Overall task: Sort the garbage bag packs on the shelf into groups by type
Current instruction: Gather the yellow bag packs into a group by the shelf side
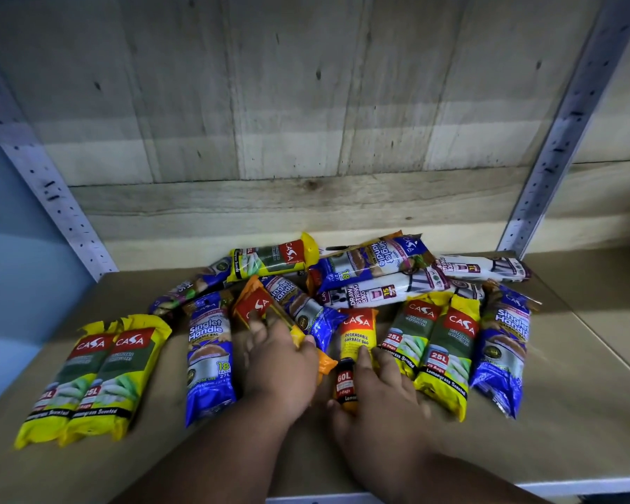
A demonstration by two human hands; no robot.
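Observation:
Garbage bag packs lie scattered on the wooden shelf (579, 412). My left hand (281, 369) grips an orange Casa pack (260, 309) that lies tilted over the pile. My right hand (379, 391) holds a second orange 60L pack (357, 336) lying lengthwise. Two yellow 25L packs (95, 380) lie side by side at the left. A blue Singlet Handle pack (208, 358) sits beside my left hand. Two more yellow packs (433, 351) and a blue pack (502, 343) lie at the right. White drawstring packs (379, 291) lie behind.
Perforated metal uprights stand at the left (41, 176) and right (553, 150). A plank wall (306, 121) closes the back. More yellow (270, 260) and blue (371, 263) packs are heaped near it. The shelf's front edge (561, 487) runs along the bottom.

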